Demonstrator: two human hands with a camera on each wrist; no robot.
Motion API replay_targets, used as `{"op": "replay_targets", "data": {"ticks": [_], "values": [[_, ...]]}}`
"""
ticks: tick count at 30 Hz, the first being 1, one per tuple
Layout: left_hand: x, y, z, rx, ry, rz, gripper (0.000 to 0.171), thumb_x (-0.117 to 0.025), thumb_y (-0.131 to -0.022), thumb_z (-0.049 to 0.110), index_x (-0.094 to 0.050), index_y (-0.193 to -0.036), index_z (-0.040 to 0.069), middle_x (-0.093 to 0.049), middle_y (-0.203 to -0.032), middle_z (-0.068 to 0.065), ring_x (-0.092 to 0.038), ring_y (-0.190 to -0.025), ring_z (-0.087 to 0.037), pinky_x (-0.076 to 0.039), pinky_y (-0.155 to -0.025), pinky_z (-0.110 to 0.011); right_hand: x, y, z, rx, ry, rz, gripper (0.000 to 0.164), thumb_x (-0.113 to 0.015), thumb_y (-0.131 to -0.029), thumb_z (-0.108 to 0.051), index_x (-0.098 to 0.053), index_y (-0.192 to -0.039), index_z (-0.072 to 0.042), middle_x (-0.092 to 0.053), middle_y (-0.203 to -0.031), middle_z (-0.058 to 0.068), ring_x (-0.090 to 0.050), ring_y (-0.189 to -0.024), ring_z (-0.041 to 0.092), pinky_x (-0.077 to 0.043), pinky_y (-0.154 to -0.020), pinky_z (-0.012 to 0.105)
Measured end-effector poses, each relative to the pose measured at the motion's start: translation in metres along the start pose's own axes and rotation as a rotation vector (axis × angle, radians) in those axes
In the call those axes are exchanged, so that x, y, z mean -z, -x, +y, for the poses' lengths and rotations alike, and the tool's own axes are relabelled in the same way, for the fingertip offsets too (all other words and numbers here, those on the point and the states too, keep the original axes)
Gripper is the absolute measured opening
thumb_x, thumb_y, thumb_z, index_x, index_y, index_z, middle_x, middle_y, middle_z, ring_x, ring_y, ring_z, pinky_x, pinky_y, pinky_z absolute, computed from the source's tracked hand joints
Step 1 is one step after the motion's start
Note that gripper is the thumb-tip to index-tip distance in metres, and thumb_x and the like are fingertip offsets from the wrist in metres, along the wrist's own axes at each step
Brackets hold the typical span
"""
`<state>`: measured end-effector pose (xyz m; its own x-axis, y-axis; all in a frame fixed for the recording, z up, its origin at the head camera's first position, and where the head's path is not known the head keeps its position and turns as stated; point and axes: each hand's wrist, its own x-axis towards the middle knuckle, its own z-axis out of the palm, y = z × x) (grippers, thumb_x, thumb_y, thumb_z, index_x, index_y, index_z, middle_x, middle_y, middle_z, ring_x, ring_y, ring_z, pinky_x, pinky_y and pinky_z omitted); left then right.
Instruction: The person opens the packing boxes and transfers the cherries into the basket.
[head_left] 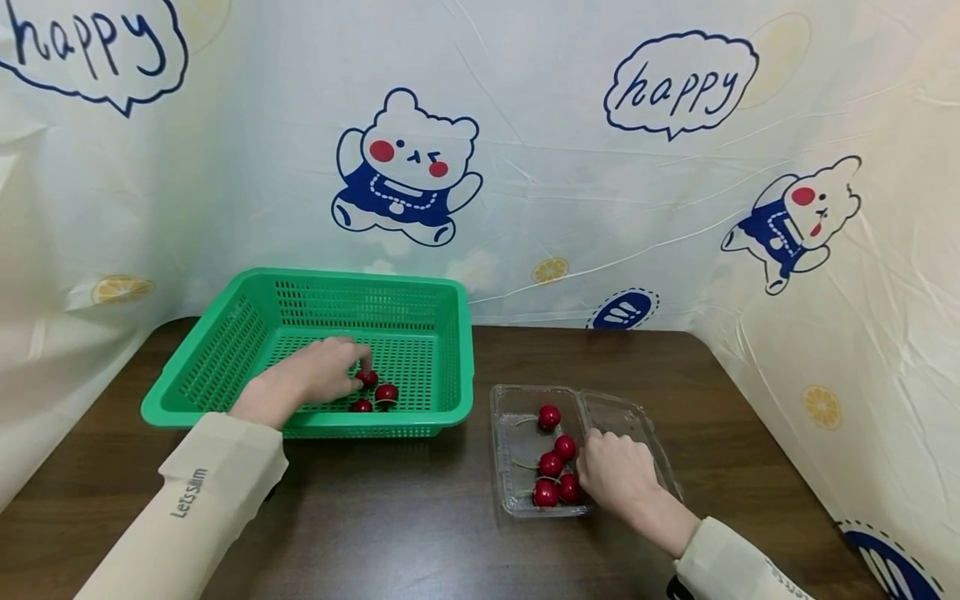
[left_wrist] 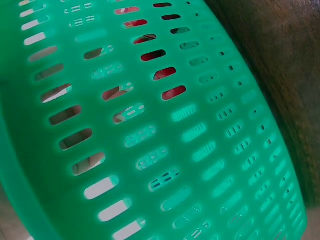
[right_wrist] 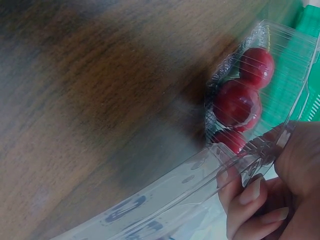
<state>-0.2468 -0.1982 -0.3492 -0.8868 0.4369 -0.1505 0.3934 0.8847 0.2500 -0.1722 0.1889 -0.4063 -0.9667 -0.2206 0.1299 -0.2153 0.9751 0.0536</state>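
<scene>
My left hand (head_left: 318, 372) reaches over the near rim into a green plastic basket (head_left: 457, 350), index finger and thumb pinching a dark red cherry (head_left: 368, 379). Two more cherries lie close by on the basket floor, one of them a glossy cherry (head_left: 386, 394) with a stem. In the left wrist view the slotted basket wall (left_wrist: 125, 165) hides most of that hand. Fingers curled, my right hand (head_left: 618, 471) grips the hinge edge of a clear plastic box (head_left: 513, 442) between base and lid. Several cherries (head_left: 551, 464), some with stems, sit inside it.
The box's clear lid (head_left: 622, 414) lies folded out to the right, beyond my right hand. Both containers stand on a dark brown wooden table (head_left: 390, 517). A pale printed curtain (head_left: 540, 208) hangs behind the table and along its sides.
</scene>
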Motion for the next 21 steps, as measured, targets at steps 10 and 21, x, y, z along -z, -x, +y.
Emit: {"op": "replay_targets", "data": {"ticks": [10, 21], "values": [[0.008, 0.002, 0.001, -0.012, 0.024, 0.041, 0.022, -0.063, -0.091, 0.011, -0.063, -0.111, 0.003, -0.063, -0.115, -0.022, -0.058, -0.089, -0.029, -0.051, -0.073, -0.046, 0.000, 0.000, 0.001, 0.010, 0.002, 0.017, 0.027, -0.060, -0.083, -0.016, -0.050, -0.060, -0.006, -0.052, -0.050, 0.009, -0.047, -0.040, 0.021, -0.042, -0.033, 0.039], [0.020, 0.004, 0.001, -0.007, 0.057, 0.108, 0.026, -0.064, -0.090, 0.014, -0.062, -0.113, 0.003, -0.063, -0.114, -0.023, -0.060, -0.096, -0.034, -0.052, -0.078, -0.053, 0.001, 0.001, 0.001, 0.016, -0.002, 0.018, 0.028, -0.059, -0.083, -0.015, -0.049, -0.059, -0.006, -0.048, -0.048, 0.007, -0.044, -0.040, 0.019, -0.040, -0.032, 0.037]]}}
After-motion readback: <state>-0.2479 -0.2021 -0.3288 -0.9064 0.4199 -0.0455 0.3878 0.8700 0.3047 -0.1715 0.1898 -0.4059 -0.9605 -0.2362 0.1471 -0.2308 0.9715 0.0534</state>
